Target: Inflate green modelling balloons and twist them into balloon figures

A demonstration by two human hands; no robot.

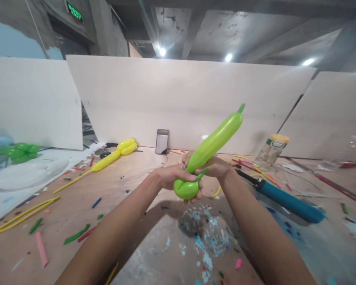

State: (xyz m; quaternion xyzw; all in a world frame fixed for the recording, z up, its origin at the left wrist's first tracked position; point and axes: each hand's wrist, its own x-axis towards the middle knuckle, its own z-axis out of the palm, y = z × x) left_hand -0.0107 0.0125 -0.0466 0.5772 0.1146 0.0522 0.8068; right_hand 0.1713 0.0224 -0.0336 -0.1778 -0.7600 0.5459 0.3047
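Scraps [239, 263] litter the near part of the paint-flecked table [139, 257]. Above it, left hand [174, 177] and right hand [218, 166] both have their fingers wrapped round the lime balloon [216, 138], its lower end bent into a bulb, its long part slanting up to the right; I can't make out each right finger behind it. A blue pump [290, 200] lies to the right, a yellow balloon [106, 161] to the left. Farther back are a jar [269, 153], a phone [162, 141] and a white board [136, 99].
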